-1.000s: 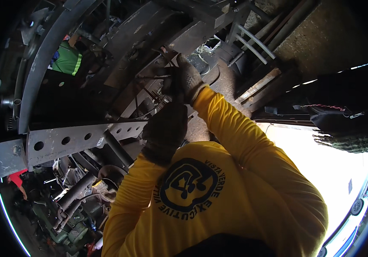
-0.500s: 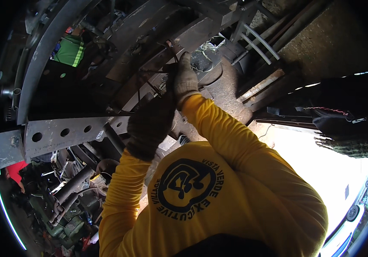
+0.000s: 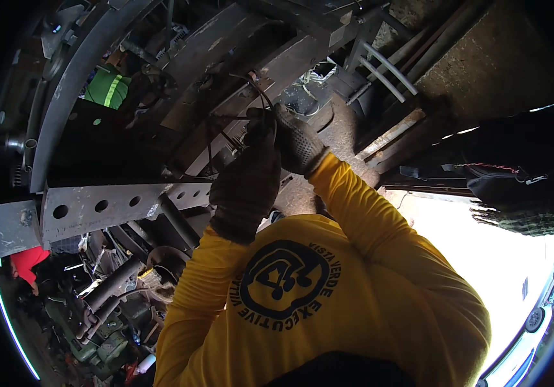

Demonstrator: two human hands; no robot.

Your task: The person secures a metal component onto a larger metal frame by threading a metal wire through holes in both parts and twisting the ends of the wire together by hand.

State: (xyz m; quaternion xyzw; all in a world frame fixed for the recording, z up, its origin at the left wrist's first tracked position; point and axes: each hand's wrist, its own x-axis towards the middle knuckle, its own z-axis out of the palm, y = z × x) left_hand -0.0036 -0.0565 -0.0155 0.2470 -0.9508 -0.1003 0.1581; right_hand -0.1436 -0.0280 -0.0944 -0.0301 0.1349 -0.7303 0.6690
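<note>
Both my hands wear knitted work gloves and meet in front of a dark metal frame. My left hand [image 3: 248,184] is closed, its back toward me, and whatever lies inside its fingers is hidden. Against it is my right hand [image 3: 299,143], with dotted grip on the glove; its fingers are pinched together at the lower end of a thin dark cable-like strand [image 3: 262,94]. That strand curves down to my fingers from a small reddish bracket [image 3: 264,82] on a steel beam [image 3: 290,59]. Thin rods [image 3: 228,138] stick out beside my left fingers.
A steel beam with round holes [image 3: 83,205] runs left of my hands, beneath a curved steel bar [image 3: 64,97]. White wires [image 3: 316,77] hang beyond my right hand. Two grey bars [image 3: 386,71] jut out at upper right. A person in red [image 3: 27,261] is at far left.
My right hand has turned and shifted right and slightly down, its dotted side now showing. My left hand has moved a little right. The dark strand shows more plainly.
</note>
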